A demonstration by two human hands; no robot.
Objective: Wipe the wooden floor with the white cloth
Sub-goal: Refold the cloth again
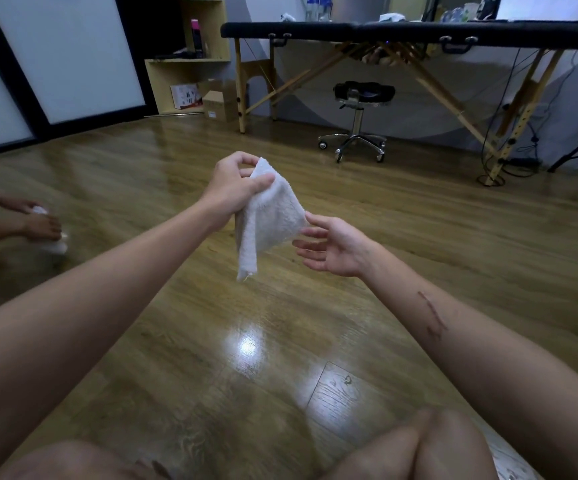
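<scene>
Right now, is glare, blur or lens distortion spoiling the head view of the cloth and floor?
Head view: the white cloth, gripped by the left hand, is sharp; the open right hand is too. A ceiling-light glare patch sits on the wooden floor. Another person's hands at the left edge are motion-blurred. Wide-angle bending curves the massage table.

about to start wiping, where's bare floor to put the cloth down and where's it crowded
Bare floor lies below the cloth, between the left hand and the right hand. More runs ahead to the stool. Crowded: far left, where another person's hands work, and under the folding table.
</scene>
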